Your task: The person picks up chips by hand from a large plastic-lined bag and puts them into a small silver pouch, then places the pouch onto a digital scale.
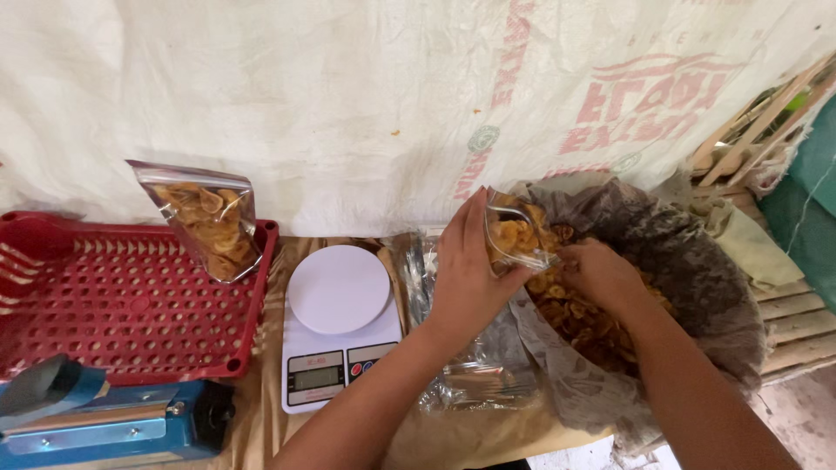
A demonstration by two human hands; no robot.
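My left hand (pixel 466 270) grips a small clear plastic pouch (pixel 515 233) partly filled with golden banana chips, holding it open above a big sack. My right hand (pixel 601 274) rests on the heap of loose chips (pixel 579 322) inside that grey lined sack (pixel 688 261), its fingers curled at the pouch's mouth; whether it holds chips is hidden. A white kitchen scale (pixel 340 322) with an empty round platform stands just left of my left forearm.
A filled clear chip pouch (pixel 209 219) leans upright at the corner of a red perforated tray (pixel 131 305). A blue heat sealer (pixel 104 422) lies at the front left. Empty clear pouches (pixel 470 383) lie under my left arm. A white printed tarp (pixel 348 104) hangs behind.
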